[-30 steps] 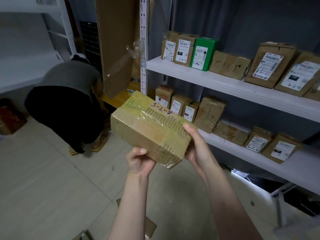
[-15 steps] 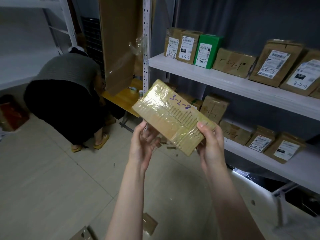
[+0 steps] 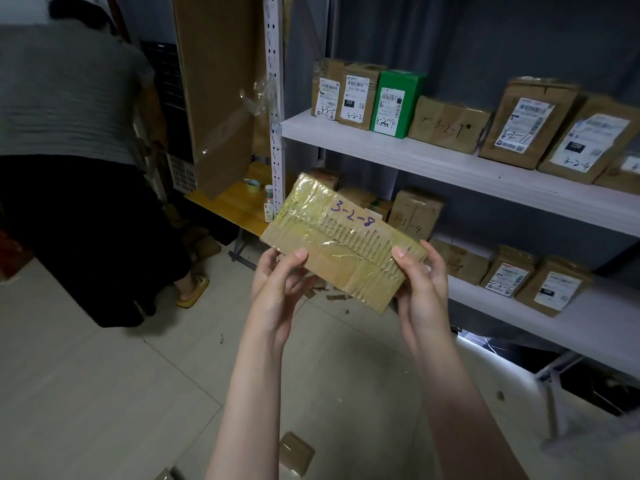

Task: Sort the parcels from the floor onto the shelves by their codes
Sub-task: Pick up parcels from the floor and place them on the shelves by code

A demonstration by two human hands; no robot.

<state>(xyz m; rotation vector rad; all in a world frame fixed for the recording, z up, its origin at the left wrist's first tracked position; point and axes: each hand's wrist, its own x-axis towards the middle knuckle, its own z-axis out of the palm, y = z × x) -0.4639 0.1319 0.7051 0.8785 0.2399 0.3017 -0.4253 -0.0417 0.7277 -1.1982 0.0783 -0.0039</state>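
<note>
- Parcel (image 3: 341, 242) marked 3-2-8 is in the air before the shelves (image 3: 433, 164); fingers of our left hand (image 3: 277, 289) and right hand (image 3: 420, 292) pinch its ends.
- Coded boxes (image 3: 448, 128) stand on both shelves; pale floor (image 3: 86, 393) below.

My left hand (image 3: 277, 292) and right hand (image 3: 420, 292) are raised in front of me, palms turned toward each other. Each pinches one end of the parcel (image 3: 343, 244), thumb on its front face and fingers curled behind. My bare left forearm (image 3: 249, 393) and right forearm (image 3: 460, 403) rise from the lower edge, leaning slightly inward.
</note>
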